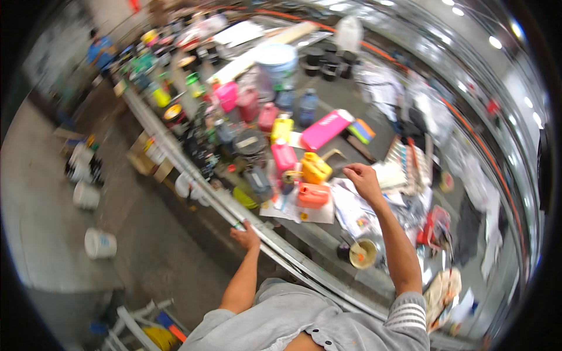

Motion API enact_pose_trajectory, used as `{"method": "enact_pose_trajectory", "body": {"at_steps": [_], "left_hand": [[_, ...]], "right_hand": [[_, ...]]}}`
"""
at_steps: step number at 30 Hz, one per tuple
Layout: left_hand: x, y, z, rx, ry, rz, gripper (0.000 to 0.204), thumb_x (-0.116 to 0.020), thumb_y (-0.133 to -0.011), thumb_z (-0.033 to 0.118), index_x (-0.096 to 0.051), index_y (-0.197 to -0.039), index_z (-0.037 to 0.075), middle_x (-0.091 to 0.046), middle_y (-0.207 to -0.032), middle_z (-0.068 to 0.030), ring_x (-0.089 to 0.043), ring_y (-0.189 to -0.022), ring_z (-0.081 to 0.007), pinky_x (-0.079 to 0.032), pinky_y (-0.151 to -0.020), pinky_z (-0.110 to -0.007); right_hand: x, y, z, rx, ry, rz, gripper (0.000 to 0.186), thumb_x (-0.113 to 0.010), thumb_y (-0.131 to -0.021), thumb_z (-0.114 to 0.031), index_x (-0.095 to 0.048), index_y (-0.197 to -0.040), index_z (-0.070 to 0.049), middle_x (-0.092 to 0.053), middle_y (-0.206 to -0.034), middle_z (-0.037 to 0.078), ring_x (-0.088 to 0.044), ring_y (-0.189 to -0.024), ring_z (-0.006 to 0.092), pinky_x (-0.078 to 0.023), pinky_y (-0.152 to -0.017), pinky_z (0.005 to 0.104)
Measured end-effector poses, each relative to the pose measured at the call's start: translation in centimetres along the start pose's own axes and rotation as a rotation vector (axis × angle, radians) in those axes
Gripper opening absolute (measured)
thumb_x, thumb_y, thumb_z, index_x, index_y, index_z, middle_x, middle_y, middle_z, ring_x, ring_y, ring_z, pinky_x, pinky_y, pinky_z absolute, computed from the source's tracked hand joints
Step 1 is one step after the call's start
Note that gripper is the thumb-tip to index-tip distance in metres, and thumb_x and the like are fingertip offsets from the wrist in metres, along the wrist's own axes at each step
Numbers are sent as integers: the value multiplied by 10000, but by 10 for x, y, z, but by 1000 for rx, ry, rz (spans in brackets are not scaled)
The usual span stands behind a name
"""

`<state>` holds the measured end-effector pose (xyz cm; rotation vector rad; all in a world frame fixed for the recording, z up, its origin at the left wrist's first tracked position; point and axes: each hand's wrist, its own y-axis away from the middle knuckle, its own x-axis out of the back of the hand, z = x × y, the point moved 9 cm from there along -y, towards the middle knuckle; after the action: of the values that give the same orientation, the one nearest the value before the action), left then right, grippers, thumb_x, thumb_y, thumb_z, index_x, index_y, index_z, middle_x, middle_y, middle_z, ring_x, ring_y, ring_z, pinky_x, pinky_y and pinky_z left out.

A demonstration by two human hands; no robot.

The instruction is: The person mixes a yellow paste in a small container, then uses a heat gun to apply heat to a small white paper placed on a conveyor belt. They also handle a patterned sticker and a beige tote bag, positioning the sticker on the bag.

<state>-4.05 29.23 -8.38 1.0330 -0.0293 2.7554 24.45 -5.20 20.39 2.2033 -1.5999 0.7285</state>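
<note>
At the near edge of the long worktable, my left hand [246, 236] has its fingers curled against the metal rail [266, 238]. My right hand [364, 180] is raised above the table, its fingers drawn together; blur hides whatever may be between them. Just left of it are a yellow jug [316, 168] and an orange container [313, 196]. A pink jug [284, 157] stands behind these. Papers and a white cloth [349, 207] lie below the right hand. Nearer to me is an open tub [363, 254] with pale contents and a stirrer.
A large pink bottle [325, 130], a white bucket [276, 58] and black cans [329, 69] stand farther back. Several bottles and paint cans crowd the table's left part. A red tool [434, 227] lies at right. White buckets [100, 243] stand on the floor; a person in blue [101, 51] is far left.
</note>
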Motion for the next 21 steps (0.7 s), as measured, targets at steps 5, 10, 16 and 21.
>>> {"method": "enact_pose_trajectory", "body": {"at_steps": [5,10,16,21], "left_hand": [[-9,-1,6,16,29,-156,817,-574,-880,487,-283,-1319,-137,-352,-1291,-308,-405,-1160,-460,-373,-962,-501],[-12,3,2,108,82,-385,795,-539,-903,439,-208,-1413,-73,-286,-1406,-259,-346,-1270,-413,-347,-1019,-472],[50,24,-1,-77,11,-414,542,-585,-899,334,-445,-1250,-54,-402,-1290,-225,-418,-1185,-379,-357,-998,-444],[82,83,43,-409,248,-552,247,-599,-901,170,-586,-999,-56,-581,-1041,-145,-563,-981,-255,-449,-874,-357]], "right_hand": [[38,116,-19,-101,-234,-14,317,-683,-844,-262,-683,-1021,1,-689,-963,87,-622,-872,132,-488,-776,276],[9,182,-33,131,122,-73,625,-746,-769,-353,-544,-1253,-13,-587,-1217,169,-556,-1129,319,-421,-987,379],[-24,192,-4,74,172,23,288,-677,-792,-222,-675,-1016,-40,-665,-959,156,-621,-906,322,-486,-807,398],[35,190,12,-9,-49,277,224,-754,-745,-119,-670,-919,-6,-674,-799,72,-618,-719,135,-496,-661,292]]}}
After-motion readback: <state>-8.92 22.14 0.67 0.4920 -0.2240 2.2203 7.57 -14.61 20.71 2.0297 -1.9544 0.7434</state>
